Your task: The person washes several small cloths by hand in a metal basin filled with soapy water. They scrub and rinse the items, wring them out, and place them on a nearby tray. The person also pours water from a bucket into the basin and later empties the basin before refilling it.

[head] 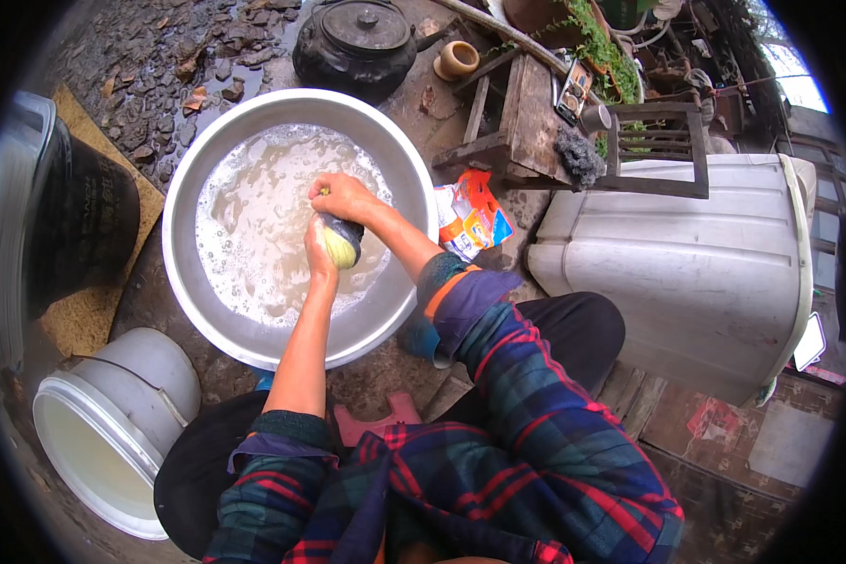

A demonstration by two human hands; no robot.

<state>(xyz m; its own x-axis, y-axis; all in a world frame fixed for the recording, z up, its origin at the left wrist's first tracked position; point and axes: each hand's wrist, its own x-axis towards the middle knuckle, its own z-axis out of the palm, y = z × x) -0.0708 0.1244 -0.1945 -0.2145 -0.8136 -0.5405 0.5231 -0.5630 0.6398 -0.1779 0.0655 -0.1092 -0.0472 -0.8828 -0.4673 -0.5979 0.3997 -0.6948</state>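
A wide metal basin stands before me, holding cloudy, sudsy water. Above the water, near the basin's right side, a wet yellow and dark cloth is bunched up between my hands. My left hand grips the lower bundle from its left side. Just beyond it, my right hand is closed around the upper end, where a bit of yellow shows by the fingers. Part of the cloth is hidden by both hands.
A blackened kettle stands behind the basin. To the right are a detergent bag, a wooden stool and a large pale plastic bin. A white bucket and a dark bucket are at left.
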